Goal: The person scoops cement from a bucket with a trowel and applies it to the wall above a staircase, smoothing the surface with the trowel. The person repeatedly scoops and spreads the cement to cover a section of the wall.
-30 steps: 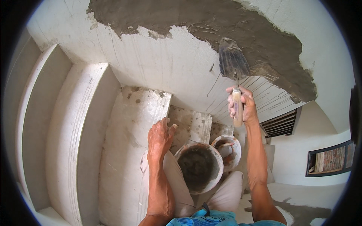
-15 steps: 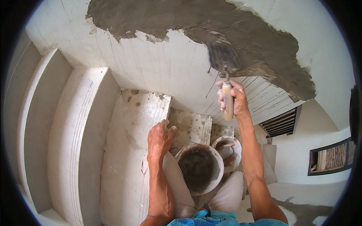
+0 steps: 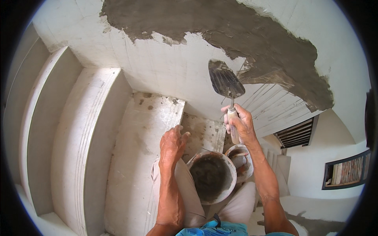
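The left hand (image 3: pixel 173 143) was loosely curled over a pale step (image 3: pixel 136 137); whether it held anything could not be confirmed. A mortar bucket (image 3: pixel 231 184) stood between the legs (image 3: pixel 188 192). The trowel (image 3: pixel 225 80), gripped by its handle (image 3: pixel 235 135) in the right hand (image 3: pixel 245 122), was tilted below the wall's (image 3: pixel 165 70) grey mortar patch (image 3: pixel 275 47).

"Start the count."
"One trowel (image 3: pixel 226 80), one left hand (image 3: pixel 173 144), one right hand (image 3: pixel 241 124)."
"Vessels?"
"Two — one front bucket (image 3: pixel 230 189), one rear bucket (image 3: pixel 248 169)."
"Fixtures?"
"Two: one slatted grille (image 3: pixel 297 131), one dark-framed window (image 3: pixel 347 172)."
"Smears?"
"Two that I see: one large grey patch (image 3: pixel 275 43), one smaller grey patch (image 3: pixel 315 224)."
"And the rest?"
"Several steps (image 3: pixel 75 118) — I can't tell the exact number."
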`<state>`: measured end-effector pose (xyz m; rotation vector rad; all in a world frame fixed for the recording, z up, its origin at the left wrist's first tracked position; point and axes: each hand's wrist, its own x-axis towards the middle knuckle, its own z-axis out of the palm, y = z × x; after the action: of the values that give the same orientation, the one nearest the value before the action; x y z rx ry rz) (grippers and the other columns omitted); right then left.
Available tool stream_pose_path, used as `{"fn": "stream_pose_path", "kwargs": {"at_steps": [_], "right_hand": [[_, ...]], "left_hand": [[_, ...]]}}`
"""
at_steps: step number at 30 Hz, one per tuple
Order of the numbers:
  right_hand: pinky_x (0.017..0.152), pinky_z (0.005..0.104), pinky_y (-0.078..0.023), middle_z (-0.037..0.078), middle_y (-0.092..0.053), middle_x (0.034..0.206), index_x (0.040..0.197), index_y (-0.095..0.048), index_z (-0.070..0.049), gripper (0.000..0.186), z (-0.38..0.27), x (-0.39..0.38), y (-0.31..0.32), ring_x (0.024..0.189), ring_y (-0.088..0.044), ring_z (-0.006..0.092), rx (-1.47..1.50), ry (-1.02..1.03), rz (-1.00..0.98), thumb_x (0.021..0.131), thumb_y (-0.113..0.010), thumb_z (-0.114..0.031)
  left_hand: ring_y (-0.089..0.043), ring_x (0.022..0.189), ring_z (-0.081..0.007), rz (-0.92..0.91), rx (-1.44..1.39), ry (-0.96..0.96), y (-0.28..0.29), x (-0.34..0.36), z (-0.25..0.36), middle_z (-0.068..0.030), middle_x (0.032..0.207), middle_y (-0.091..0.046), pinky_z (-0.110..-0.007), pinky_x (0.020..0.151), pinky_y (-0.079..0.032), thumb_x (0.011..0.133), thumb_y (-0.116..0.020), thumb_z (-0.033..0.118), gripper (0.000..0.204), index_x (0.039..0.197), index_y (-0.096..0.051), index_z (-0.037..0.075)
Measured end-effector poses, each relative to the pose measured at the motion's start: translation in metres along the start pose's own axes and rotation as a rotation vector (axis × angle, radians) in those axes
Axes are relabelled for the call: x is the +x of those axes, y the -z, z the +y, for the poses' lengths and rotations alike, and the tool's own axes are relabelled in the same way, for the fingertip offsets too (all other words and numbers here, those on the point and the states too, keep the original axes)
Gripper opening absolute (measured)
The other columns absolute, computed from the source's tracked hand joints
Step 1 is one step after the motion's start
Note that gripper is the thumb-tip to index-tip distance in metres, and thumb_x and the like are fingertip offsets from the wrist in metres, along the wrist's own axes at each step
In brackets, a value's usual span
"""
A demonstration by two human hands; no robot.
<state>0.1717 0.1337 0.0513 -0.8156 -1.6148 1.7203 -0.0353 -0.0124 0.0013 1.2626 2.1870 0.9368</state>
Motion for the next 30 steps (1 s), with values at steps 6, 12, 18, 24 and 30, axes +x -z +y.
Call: {"fn": "stream_pose_path", "kwargs": {"at_steps": [6, 12, 18, 24, 30], "right_hand": [[0.052, 0.0246, -0.047, 0.000, -0.055, 0.077, 0.114, -0.058, 0.001, 0.026, -0.018, 0.033, -0.032, 0.061, -0.054, 0.0064, -0.055, 0.125, 0.099, 0.094, -0.054, -0.017], [0.053, 0.0249, -0.050, 0.002, -0.057, 0.079, 0.115, -0.057, 0.000, 0.028, -0.016, 0.056, -0.043, 0.062, -0.056, 0.0077, -0.084, 0.170, 0.110, 0.094, -0.052, -0.019], [0.052, 0.0253, -0.049, 0.002, -0.057, 0.078, 0.114, -0.058, 0.000, 0.029, -0.015, 0.060, -0.046, 0.061, -0.056, 0.0075, -0.061, 0.208, 0.124, 0.094, -0.053, -0.020], [0.052, 0.0253, -0.051, 0.003, -0.059, 0.080, 0.116, -0.058, -0.001, 0.039, -0.004, 0.055, -0.023, 0.061, -0.057, 0.0083, -0.003, 0.246, 0.162, 0.095, -0.059, -0.033], [0.053, 0.0260, -0.052, 0.004, -0.060, 0.080, 0.117, -0.057, 0.001, 0.057, 0.016, 0.047, -0.004, 0.061, -0.059, 0.0095, 0.057, 0.316, 0.177, 0.094, -0.066, -0.051]], "left_hand": [[-0.066, 0.095, -0.0437, 0.004, -0.005, -0.010, 0.002, 0.000, 0.000, -0.0240, 0.101, -0.071, -0.050, 0.082, -0.051, 0.092, -0.071, 0.026, 0.036, 0.114, -0.067, -0.002], [-0.066, 0.095, -0.0432, 0.001, -0.003, -0.007, 0.004, -0.001, 0.002, -0.0239, 0.099, -0.071, -0.050, 0.082, -0.051, 0.092, -0.070, 0.027, 0.036, 0.115, -0.067, -0.002], [-0.067, 0.093, -0.0419, -0.024, -0.001, 0.032, 0.006, -0.001, 0.007, -0.0228, 0.095, -0.071, -0.049, 0.082, -0.051, 0.092, -0.071, 0.028, 0.037, 0.116, -0.067, -0.001], [-0.069, 0.101, -0.0399, -0.074, 0.010, 0.090, 0.011, -0.001, 0.013, -0.0247, 0.104, -0.072, -0.047, 0.089, -0.053, 0.092, -0.069, 0.030, 0.041, 0.121, -0.068, 0.001], [-0.069, 0.100, -0.0403, -0.064, 0.008, 0.064, 0.007, -0.001, 0.011, -0.0250, 0.104, -0.072, -0.048, 0.088, -0.053, 0.092, -0.069, 0.030, 0.040, 0.121, -0.068, 0.002]]}}
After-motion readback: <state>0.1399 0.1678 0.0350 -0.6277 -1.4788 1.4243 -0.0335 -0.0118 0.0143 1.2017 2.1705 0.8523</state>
